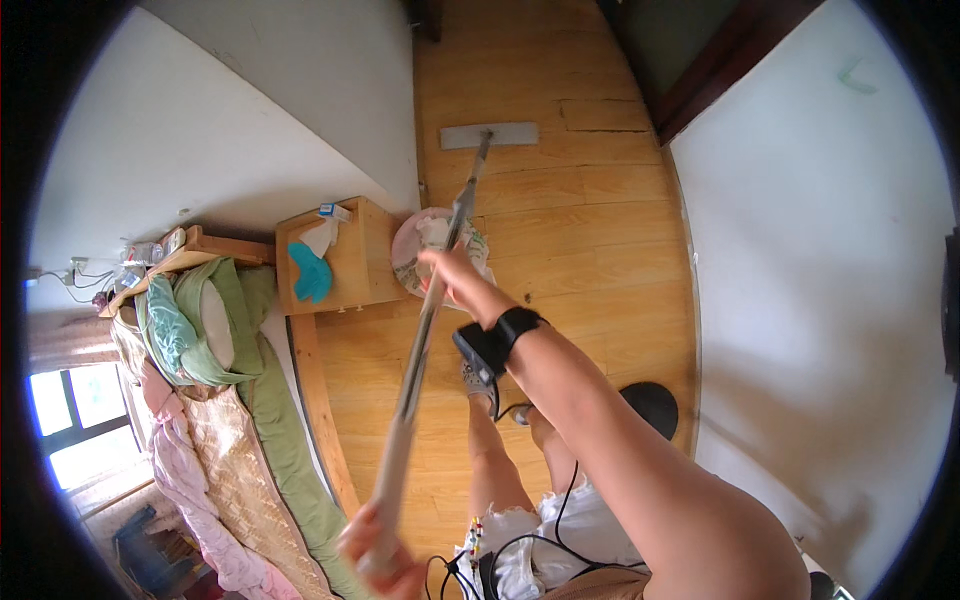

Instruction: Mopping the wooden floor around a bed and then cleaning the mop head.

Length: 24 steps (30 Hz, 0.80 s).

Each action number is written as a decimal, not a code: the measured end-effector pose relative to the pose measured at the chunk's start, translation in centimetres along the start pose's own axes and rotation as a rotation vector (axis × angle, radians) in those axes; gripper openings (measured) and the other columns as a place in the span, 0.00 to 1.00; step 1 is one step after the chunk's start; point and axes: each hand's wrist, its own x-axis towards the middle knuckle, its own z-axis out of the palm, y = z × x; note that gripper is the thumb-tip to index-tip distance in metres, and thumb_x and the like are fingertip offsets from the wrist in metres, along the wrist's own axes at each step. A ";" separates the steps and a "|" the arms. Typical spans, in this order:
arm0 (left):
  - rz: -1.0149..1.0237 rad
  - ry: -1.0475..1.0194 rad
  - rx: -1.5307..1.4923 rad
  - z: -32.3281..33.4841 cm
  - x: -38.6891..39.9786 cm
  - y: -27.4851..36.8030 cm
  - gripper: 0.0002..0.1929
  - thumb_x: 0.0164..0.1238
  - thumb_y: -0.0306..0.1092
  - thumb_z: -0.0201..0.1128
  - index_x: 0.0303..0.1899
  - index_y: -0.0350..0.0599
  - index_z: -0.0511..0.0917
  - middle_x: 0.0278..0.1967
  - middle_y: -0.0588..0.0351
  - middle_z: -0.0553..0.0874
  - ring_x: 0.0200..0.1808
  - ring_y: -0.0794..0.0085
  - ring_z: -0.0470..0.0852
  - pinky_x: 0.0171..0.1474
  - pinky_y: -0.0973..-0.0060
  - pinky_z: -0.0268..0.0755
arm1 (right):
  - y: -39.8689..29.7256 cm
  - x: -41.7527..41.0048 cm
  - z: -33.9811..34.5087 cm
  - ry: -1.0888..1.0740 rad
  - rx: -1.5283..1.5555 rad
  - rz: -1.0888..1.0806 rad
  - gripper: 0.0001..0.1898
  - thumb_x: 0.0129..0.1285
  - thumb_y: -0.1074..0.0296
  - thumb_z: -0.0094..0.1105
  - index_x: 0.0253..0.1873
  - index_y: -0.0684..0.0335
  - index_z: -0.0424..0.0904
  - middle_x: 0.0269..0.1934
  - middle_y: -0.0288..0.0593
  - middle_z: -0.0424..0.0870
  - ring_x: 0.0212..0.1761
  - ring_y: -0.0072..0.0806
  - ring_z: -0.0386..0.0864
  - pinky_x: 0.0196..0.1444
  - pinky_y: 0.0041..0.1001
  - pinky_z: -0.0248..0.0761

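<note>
A flat mop crosses the view, its pole (420, 360) slanting from the bottom up to a pale rectangular mop head (517, 134) that lies on the wooden floor. My right hand (457, 279) grips the pole about midway, with a black strapped device (484, 352) on the wrist. Lower down, my left hand (381, 559) is wrapped around the end of the pole's light grip and looks blurred. Beneath the pole and my right hand stands a pink lined bin (409, 244), partly hidden.
A wooden nightstand (379, 247) holds a teal cloth item (311, 274) and a tissue box (334, 212). At left is a bed (277, 420) with green and pink bedding. A white wall (787, 262) bounds the right side. A black round object (651, 409) rests on the floor beside my feet.
</note>
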 end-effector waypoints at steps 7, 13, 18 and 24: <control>0.607 -0.830 -0.112 12.8 12.0 -1.0 0.22 0.48 0.28 0.72 0.42 0.44 0.67 0.42 0.45 0.82 0.48 0.51 0.79 0.54 0.54 0.68 | -6.6 1.6 -2.9 -0.043 0.537 -0.118 0.21 0.61 0.56 0.57 0.55 0.55 0.62 0.51 0.50 0.67 0.45 0.40 0.74 0.44 0.39 0.77; 0.762 -0.873 -0.444 21.4 14.8 1.1 0.31 0.51 0.21 0.67 0.52 0.42 0.56 0.54 0.38 0.64 0.54 0.45 0.69 0.57 0.56 0.63 | -13.4 -22.5 -6.0 -0.369 -0.116 -1.325 0.37 0.64 0.44 0.49 0.72 0.50 0.45 0.66 0.55 0.60 0.70 0.47 0.54 0.71 0.46 0.43; 0.516 -1.390 -0.295 30.0 14.8 2.6 0.36 0.43 0.15 0.62 0.58 0.43 0.59 0.53 0.46 0.67 0.54 0.59 0.72 0.58 0.66 0.63 | -16.8 -29.6 -12.0 0.182 -0.323 -1.626 0.25 0.54 0.43 0.60 0.51 0.51 0.68 0.28 0.33 0.74 0.38 0.31 0.74 0.60 0.47 0.61; 0.964 -1.360 0.618 41.7 25.4 -12.2 0.15 0.50 0.25 0.59 0.43 0.51 0.75 0.42 0.58 0.76 0.52 0.62 0.71 0.50 0.52 0.64 | -15.4 -29.6 -11.7 0.174 -0.079 -1.511 0.16 0.52 0.58 0.60 0.28 0.55 0.59 0.16 0.31 0.63 0.19 0.22 0.62 0.29 0.24 0.54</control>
